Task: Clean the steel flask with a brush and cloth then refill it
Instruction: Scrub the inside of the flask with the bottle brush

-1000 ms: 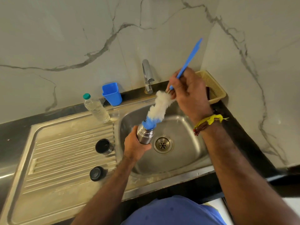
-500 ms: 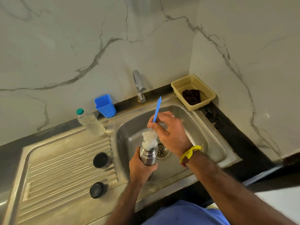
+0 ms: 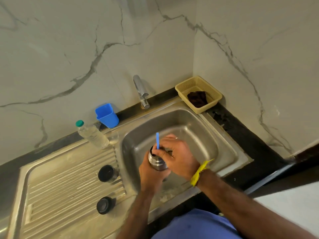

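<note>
Over the sink basin (image 3: 198, 135), the steel flask (image 3: 156, 161) stands roughly upright, gripped low on its body by the left hand (image 3: 152, 176), whose fingers curl round it from below. The brush (image 3: 157, 140) is sunk into the flask's mouth so that only the thin blue handle shows, sticking up above the rim. The right hand (image 3: 177, 157) sits right at the flask's opening, its fingers closed round the lower part of that handle and partly covering the rim; the exact finger placement is blurred. A yellow thread band (image 3: 200, 171) circles the right wrist.

To the left, on the ribbed drainboard (image 3: 60, 187), two dark round pieces stand apart from one another: a black cup-shaped cap (image 3: 106, 173) nearer the basin's edge and a black stopper (image 3: 104, 205) closer to the person. Farther back, a clear plastic bottle with a green top (image 3: 92, 134) stands at the rear corner of the drainboard, and a blue plastic cup (image 3: 107, 115) sits just beside it against the marble wall. The chrome tap (image 3: 141, 92) rises behind the basin. In the far right corner a beige mesh basket (image 3: 214, 95) rests on the dark counter, with a dark brown cloth (image 3: 197, 99) lying inside it. A blue garment shows at the bottom edge.
</note>
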`<state>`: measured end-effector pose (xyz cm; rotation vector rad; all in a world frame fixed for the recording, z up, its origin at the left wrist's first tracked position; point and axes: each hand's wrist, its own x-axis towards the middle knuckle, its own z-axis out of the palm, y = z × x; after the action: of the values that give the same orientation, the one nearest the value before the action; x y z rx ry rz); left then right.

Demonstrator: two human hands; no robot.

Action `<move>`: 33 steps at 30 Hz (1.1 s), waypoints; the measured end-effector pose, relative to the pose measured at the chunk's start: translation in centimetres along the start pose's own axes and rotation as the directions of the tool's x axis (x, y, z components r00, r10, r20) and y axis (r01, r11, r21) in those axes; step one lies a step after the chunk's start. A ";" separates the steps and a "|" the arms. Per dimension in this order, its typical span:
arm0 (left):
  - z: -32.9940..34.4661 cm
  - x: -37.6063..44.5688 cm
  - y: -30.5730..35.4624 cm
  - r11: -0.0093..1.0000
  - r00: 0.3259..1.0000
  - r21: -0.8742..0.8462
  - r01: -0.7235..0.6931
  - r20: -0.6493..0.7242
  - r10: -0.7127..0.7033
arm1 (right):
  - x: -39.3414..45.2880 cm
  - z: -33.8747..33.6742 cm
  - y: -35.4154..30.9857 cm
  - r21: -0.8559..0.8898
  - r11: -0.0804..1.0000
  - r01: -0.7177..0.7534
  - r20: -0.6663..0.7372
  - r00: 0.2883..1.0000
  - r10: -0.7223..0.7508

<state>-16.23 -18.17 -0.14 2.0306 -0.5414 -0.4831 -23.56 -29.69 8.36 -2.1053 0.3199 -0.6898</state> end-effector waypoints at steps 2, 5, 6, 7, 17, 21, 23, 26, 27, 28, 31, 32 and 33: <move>-0.5 0.6 0.5 1.000 1.000 0.003 -0.024 0.014 0.024 | 0.0 -0.4 0.1 -0.009 1.000 0.012 -0.080 0.997 -0.012; -0.9 0.7 0.3 0.998 0.999 0.022 -0.051 0.006 0.051 | 1.1 -2.0 -0.4 0.040 0.999 -0.028 -0.172 0.984 0.035; -0.7 0.6 0.4 0.999 0.999 0.015 -0.045 -0.002 0.045 | 1.4 -2.0 -0.3 0.036 0.999 -0.019 -0.156 0.987 0.025; -0.6 0.5 0.5 0.999 0.999 0.015 -0.034 -0.014 0.034 | 1.5 -1.7 -0.3 0.023 1.000 -0.009 -0.129 0.992 0.012; -2.1 1.3 1.7 1.000 0.998 0.019 -0.018 -0.061 0.019 | 2.1 -1.1 -1.4 0.070 0.991 0.115 -0.101 0.989 -0.107; -1.8 1.1 2.2 0.999 0.999 0.030 -0.024 -0.046 0.025 | 2.4 -1.1 -1.6 0.090 0.988 0.127 -0.151 0.982 -0.112; -1.8 1.6 2.7 0.999 1.000 0.041 -0.017 -0.025 0.018 | 2.0 -0.8 -1.7 0.099 0.989 0.106 -0.116 0.989 -0.095; -2.0 2.6 2.5 0.994 0.999 0.108 -0.029 0.016 0.028 | 2.3 -1.1 -1.5 0.084 0.982 0.170 -0.145 0.977 -0.157; -2.1 2.8 2.3 0.994 0.999 0.107 -0.029 0.022 0.027 | 2.2 -1.1 -1.4 0.097 0.983 0.157 -0.155 0.978 -0.141; -2.1 2.8 2.2 0.997 1.000 0.080 -0.019 0.009 0.019 | 2.1 -1.1 -1.3 0.119 0.985 0.122 -0.148 0.983 -0.104; -2.4 2.5 2.8 0.999 1.000 0.031 -0.012 -0.015 0.013 | 2.0 -1.1 -1.0 0.090 0.984 0.154 -0.138 0.980 -0.141; -2.3 2.5 2.7 0.999 1.000 0.038 -0.013 -0.008 0.014 | 2.0 -1.0 -0.9 0.084 0.983 0.165 -0.133 0.979 -0.153; -2.2 2.4 2.6 0.999 1.000 0.030 -0.014 0.004 0.013 | 1.8 -0.8 -0.8 0.094 0.984 0.154 -0.136 0.981 -0.141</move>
<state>-13.55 -19.11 2.91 2.0540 -0.5676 -0.4735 -22.60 -30.53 10.03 -2.0029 0.1949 -0.9138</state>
